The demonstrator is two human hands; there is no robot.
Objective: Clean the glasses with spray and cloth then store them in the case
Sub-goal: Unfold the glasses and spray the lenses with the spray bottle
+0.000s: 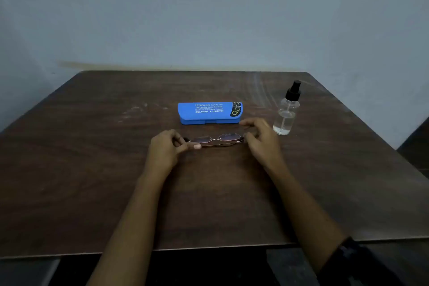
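Note:
Thin metal-framed glasses (217, 140) with tinted lenses sit folded, low over the middle of the dark wooden table (92, 169). My left hand (166, 148) pinches their left end and my right hand (260, 138) grips their right end. Just behind them lies a closed blue glasses case (209, 112) with white print on its lid. To the right of the case stands a clear spray bottle (287, 111) with a black pump top, upright and partly filled. No cloth is visible.
A plain pale wall rises behind the table's far edge. The table's near edge (162, 249) runs across the bottom, with dark floor below it. A dark object (415, 146) shows past the table's right edge.

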